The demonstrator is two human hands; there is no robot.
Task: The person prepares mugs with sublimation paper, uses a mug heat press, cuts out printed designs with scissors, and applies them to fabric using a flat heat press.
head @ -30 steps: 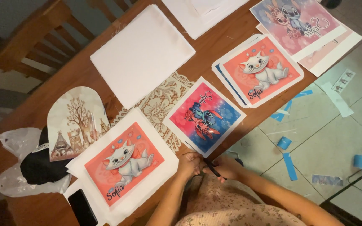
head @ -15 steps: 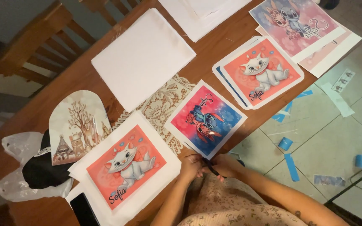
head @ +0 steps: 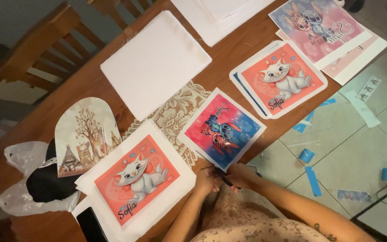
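My left hand and right hand meet at the table edge, both pinching a small dark tool, just below the blue-and-pink cartoon print. The hands sit as they did a second ago; only the view has drifted slightly. Two white-kitten prints lie on the wooden table, beside a lace doily; blue tape rolls dot the tiled floor.
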